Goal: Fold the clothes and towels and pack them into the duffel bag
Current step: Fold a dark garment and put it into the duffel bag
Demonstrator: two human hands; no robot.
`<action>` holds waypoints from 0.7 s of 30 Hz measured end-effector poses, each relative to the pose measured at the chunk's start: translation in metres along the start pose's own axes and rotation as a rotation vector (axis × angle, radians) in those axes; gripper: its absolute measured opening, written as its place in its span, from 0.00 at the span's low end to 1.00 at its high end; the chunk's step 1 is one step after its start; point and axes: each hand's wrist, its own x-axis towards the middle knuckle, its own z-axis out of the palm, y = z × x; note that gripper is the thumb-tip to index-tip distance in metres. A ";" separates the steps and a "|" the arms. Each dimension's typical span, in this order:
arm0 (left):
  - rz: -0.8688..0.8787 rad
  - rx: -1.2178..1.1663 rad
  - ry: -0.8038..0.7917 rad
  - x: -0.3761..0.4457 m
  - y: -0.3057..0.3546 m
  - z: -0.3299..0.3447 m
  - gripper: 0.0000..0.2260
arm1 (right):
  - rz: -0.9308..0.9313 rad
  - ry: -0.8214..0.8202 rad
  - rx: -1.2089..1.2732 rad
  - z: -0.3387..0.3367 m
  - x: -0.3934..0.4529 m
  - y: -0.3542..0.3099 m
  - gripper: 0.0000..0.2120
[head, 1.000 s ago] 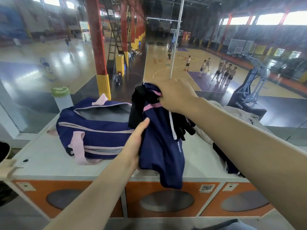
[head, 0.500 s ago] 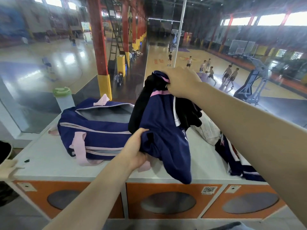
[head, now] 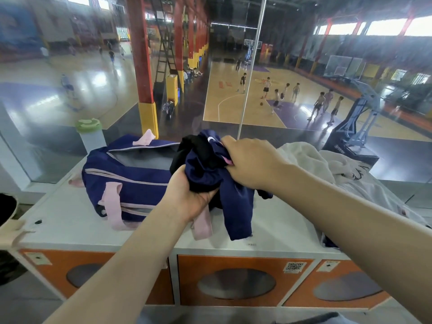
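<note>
white locker top (head: pixel 280 220) beside glass over sports hall. bunched navy-and-black garment with pink trim (head: pixel 210 169) gripped by left hand (head: pixel 187 195) and right hand (head: pixel 252 162), held unfolded beside open navy duffel bag with pink straps (head: pixel 124 181). crumpled white towel pile (head: pixel 327 169) untouched at right; bag contents cannot be told. task judged early.

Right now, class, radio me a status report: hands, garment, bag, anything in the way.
Left hand and right hand both grip the bunched navy garment. Duffel bag unzipped, nothing visibly packed. White towel heaped right; nothing blocks the bag's mouth.
</note>
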 end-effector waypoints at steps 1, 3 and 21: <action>0.008 0.010 -0.017 0.000 0.001 -0.001 0.18 | 0.009 -0.004 0.036 0.001 -0.003 -0.002 0.08; 0.010 0.020 -0.034 0.000 0.002 0.000 0.19 | 0.018 -0.001 0.139 0.002 -0.010 -0.002 0.07; 0.032 0.409 -0.362 -0.013 0.013 0.024 0.30 | 0.213 0.074 0.436 0.017 -0.018 0.006 0.39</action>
